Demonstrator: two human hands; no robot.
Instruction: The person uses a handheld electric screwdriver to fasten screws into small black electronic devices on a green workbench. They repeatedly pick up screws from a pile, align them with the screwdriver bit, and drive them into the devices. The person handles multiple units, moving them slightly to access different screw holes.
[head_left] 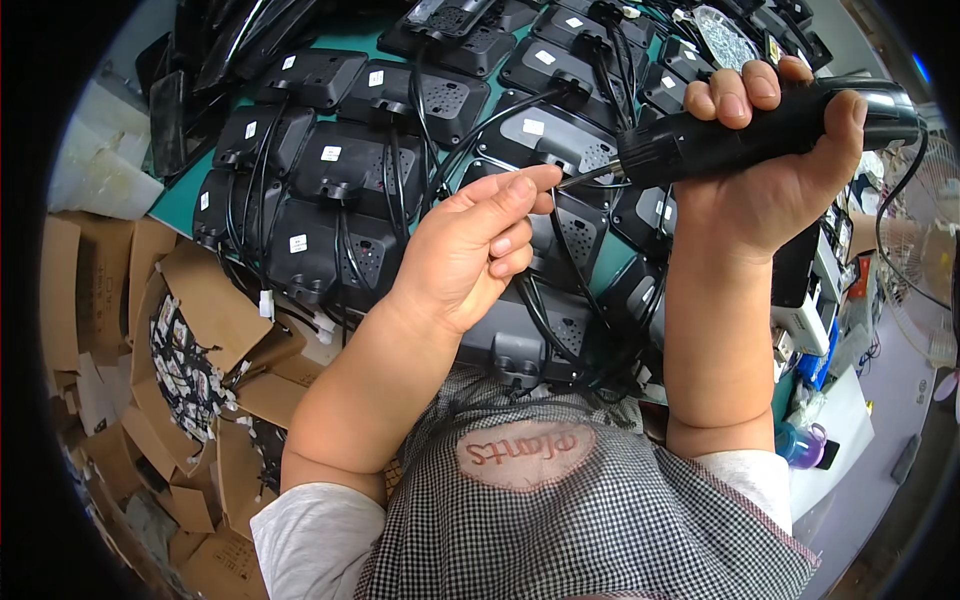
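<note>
A person's right hand [765, 195] is grasping a black electric screwdriver [755, 135], fingers and thumb wrapping round its body, so that the tool is lying nearly level and its thin metal bit [600, 173] is pointing left. The left hand [465, 230] is holding thumb and forefinger together right at the bit's tip, the other fingers curling inward. Both hands are hovering over rows of black plastic cases [345, 165] with black cables [424, 105], which are covering most of a green table [183, 207]. Working well here probably means keeping the screwdriver steady, its motor resting while fingertips are so near the bit, and the loose cables staying clear. The left fingertips are hiding the bit's very end, so whether they are pinching a screw, or only touching metal, I cannot tell. The hands and forearms are covering parts of several cases, the farthest cases are crowding together unclearly, and the screwdriver's cord [893, 195] is trailing toward the dark right rim.
</note>
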